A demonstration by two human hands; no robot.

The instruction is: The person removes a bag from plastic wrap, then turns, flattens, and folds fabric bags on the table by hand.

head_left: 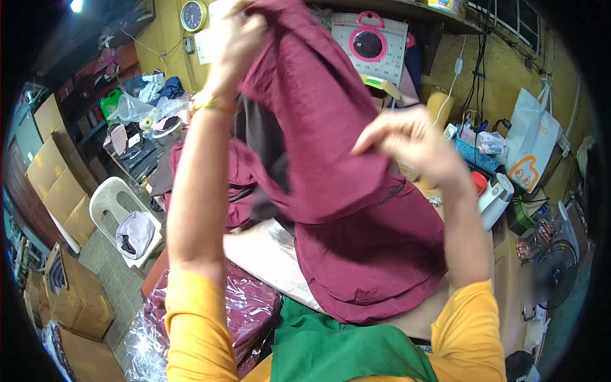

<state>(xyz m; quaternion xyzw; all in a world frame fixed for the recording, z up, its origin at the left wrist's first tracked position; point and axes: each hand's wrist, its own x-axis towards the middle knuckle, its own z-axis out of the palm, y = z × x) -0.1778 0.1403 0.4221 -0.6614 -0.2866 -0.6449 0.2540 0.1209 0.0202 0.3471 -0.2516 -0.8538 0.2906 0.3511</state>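
The fingers of the left hand [247, 38] clench the top of a maroon garment [324, 140], which hangs below them. The right hand [417, 146] curls its fingers at the garment's side, too blurred to tell whether they grip. Below both lie stacked maroon pieces [375, 274] and, under the left fingers, a plastic-wrapped bundle [245, 302].

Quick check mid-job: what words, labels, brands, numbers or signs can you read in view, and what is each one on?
"8", "15", "22", "29": down the right edge of the wall calendar; its other print is too small or covered to quote surely.
White bag: orange lettering, too unclear to read.
Wall clock: numerals too small.
Tub on the shelf: label unreadable.
Maroon cloth: no writing seen.
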